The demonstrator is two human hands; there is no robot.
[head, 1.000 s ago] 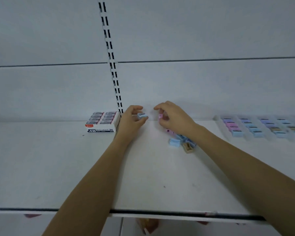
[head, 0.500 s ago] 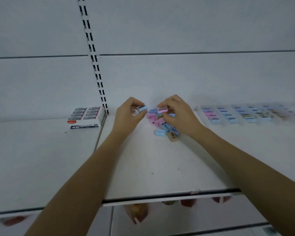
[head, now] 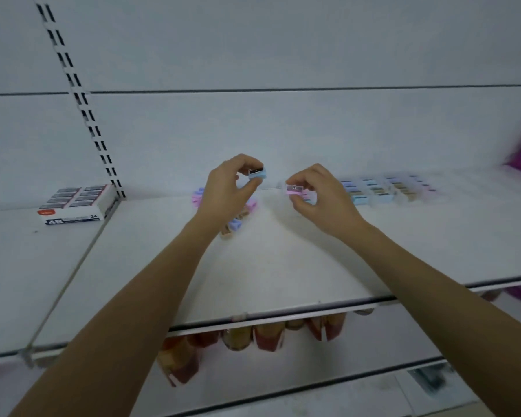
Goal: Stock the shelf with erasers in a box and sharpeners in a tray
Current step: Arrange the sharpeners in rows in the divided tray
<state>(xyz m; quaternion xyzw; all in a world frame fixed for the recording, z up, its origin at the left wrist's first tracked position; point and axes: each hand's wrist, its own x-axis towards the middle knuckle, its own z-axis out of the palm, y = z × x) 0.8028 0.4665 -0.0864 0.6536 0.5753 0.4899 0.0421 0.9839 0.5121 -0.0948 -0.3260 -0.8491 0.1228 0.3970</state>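
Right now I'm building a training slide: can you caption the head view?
Left hand pinches a blue sharpener, right hand a pink sharpener, above the shelf near the tray.

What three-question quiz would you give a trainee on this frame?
1. True or false: the left hand pinches a blue sharpener.
2. The right hand pinches a second sharpener. Its colour? A pink, B green, C black.
3. Fill in: the eraser box sits to the ___ of the sharpener tray.
Key: 1 true; 2 A; 3 left.
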